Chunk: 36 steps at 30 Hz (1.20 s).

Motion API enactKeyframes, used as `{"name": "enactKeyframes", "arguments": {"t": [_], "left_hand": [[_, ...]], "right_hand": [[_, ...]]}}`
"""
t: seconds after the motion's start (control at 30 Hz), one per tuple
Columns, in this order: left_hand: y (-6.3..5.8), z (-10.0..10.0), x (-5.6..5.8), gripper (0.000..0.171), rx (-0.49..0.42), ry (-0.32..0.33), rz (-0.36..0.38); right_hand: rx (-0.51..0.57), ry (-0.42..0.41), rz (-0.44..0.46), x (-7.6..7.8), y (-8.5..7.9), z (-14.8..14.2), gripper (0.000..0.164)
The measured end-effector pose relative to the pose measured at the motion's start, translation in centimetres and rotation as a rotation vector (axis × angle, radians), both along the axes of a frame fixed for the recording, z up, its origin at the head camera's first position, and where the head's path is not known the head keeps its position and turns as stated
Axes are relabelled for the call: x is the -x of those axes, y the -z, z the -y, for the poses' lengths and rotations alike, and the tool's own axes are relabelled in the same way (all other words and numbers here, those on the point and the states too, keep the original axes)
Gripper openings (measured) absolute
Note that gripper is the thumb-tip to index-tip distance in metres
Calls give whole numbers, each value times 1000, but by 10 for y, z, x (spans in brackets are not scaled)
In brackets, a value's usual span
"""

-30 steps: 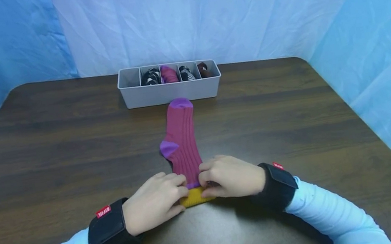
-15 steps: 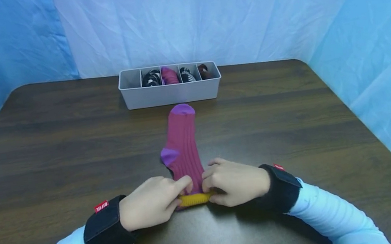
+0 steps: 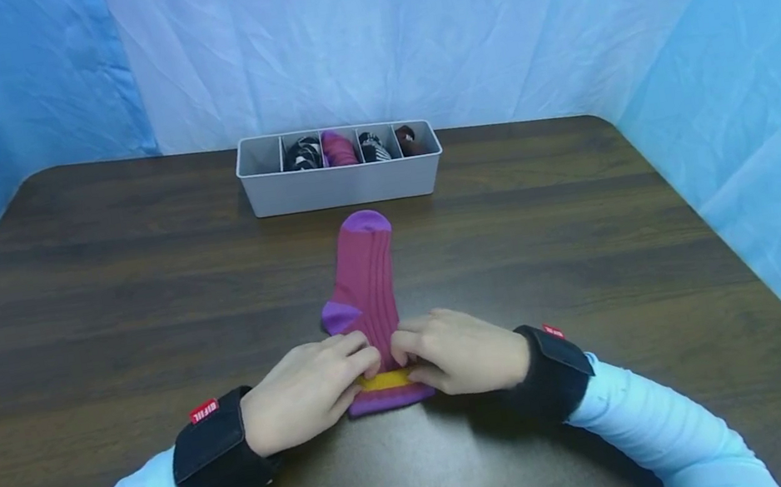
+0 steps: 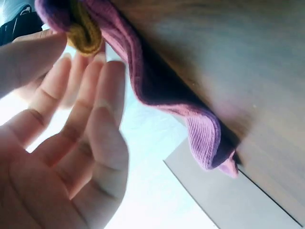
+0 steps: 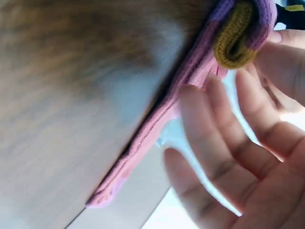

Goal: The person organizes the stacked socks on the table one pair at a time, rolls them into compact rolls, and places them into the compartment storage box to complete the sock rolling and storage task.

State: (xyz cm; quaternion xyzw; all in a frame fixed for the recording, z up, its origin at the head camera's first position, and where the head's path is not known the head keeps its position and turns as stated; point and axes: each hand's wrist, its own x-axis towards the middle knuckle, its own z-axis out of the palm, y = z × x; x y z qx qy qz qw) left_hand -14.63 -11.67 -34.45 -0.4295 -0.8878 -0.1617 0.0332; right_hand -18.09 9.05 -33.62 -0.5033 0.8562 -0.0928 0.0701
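Note:
A magenta ribbed sock with purple toe and heel lies flat on the table, its toe pointing away from me. Its near end is folded over, showing a yellow band with a purple-edged strip on the near side. My left hand pinches the left end of this fold and my right hand pinches the right end. In the right wrist view the yellow layer curls inside the purple one, beside the thumb. The left wrist view shows the sock's edge wavy and partly raised.
Beyond the toe stands a grey divided box. Several of its compartments hold rolled socks, among them a magenta one; the leftmost compartment shows none. Blue-white cloth hangs behind the dark wooden table.
The sock has slid slightly toward me. Its near end has been turned over: the yellow part was at the near edge, and now a purple strip lies in front of it.

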Motion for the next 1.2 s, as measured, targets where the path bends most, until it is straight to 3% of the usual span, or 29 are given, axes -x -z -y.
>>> {"name": "enactKeyframes", "arguments": {"t": [0.17, 0.37, 0.57, 0.67, 0.8, 0.87, 0.93, 1.07, 1.2], "left_hand": [[-2, 0, -1, 3, 16, -6, -68], [-3, -1, -2, 25, 73, -22, -58], [-2, -1, 0, 15, 59, -51, -42], [-5, -1, 0, 10, 34, -41, 8], [-7, 0, -1, 10, -1, 2, 159], [-7, 0, -2, 11, -9, 9, 192], [-5, -1, -2, 13, -13, -3, 166], [-2, -2, -1, 15, -12, -25, 8], [-1, -1, -2, 11, 7, -12, -77]], "right_hand": [[39, -37, -6, -1, -1, 1, 11], [-36, -43, 7, -2, -3, 1, 30], [-41, -43, 23, -2, -3, 0, 19], [-7, -61, 21, -2, -4, -1, 13], [7, -118, 60, -3, -5, -2, 5], [7, -127, 91, -4, -5, -2, 7], [13, -109, 96, -4, -4, -2, 8], [51, -53, 21, -3, -3, -1, 11], [62, -73, -51, -3, -3, -1, 7]]}}
